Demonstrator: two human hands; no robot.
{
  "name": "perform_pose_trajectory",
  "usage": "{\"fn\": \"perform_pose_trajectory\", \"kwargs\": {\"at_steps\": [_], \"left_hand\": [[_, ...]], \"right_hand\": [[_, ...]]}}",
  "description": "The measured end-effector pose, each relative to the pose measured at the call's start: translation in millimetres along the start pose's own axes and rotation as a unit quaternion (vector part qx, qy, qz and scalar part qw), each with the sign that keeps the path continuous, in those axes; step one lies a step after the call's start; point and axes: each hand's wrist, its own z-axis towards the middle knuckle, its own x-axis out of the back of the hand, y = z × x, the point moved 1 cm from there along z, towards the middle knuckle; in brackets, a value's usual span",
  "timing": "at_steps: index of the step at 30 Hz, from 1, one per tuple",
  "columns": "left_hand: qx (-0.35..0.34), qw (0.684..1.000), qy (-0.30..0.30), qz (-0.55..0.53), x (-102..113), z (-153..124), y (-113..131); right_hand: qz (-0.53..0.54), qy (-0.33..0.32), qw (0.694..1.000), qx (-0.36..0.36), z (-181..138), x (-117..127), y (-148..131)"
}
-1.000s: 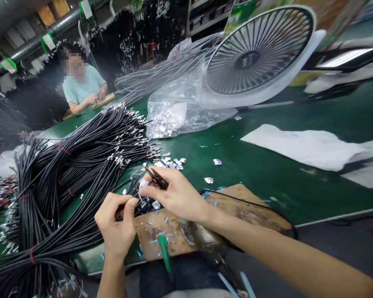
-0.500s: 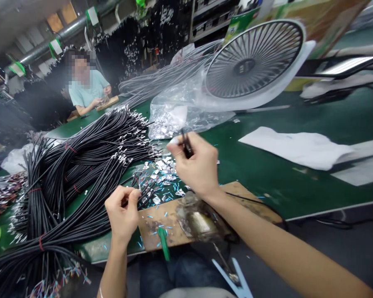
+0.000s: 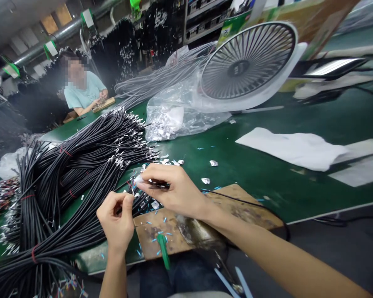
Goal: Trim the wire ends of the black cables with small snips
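Closed in a pinch, my left hand (image 3: pixel 118 219) holds the end of a black cable, whose thin stripped wires (image 3: pixel 132 188) poke up past the fingertips. My right hand (image 3: pixel 180 192) grips a dark slim hand tool (image 3: pixel 158 185), most of which the fingers hide; its exact kind is unclear. A white cover wraps one right fingertip. The tool's tip and right fingertips are right beside the stripped wires, and I cannot tell whether they touch. Left of my hands lie large bundles of black cables (image 3: pixel 90 145) with stripped ends, tied by red bands.
Beneath my right forearm a wooden board (image 3: pixel 155 240) carries a stained metal fixture and a green clamp (image 3: pixel 163 250). Foil scraps (image 3: pixel 213 163) and blue bits litter the green table. Beyond are a clear plastic bag (image 3: pixel 174 120), a fan (image 3: pixel 248 62), white cloth (image 3: pixel 292 147) and a seated person (image 3: pixel 83 91).
My right hand has come down and left, bringing the dark tool to the wire ends at my left hand. The left hand stays pinched on the cable. The view has shifted slightly.
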Motion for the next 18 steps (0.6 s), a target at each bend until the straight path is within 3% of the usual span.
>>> {"fn": "perform_pose_trajectory", "kwargs": {"at_steps": [12, 18], "left_hand": [[0.014, 0.999, -0.046, 0.017, 1.5, 0.5, -2.6], [0.061, 0.996, -0.056, -0.014, 0.9, -0.6, -3.6]], "right_hand": [[-0.072, 0.023, 0.994, 0.073, -2.9, -5.3, -0.2], [-0.105, 0.044, 0.978, 0.174, -8.3, -3.8, 0.3]]}}
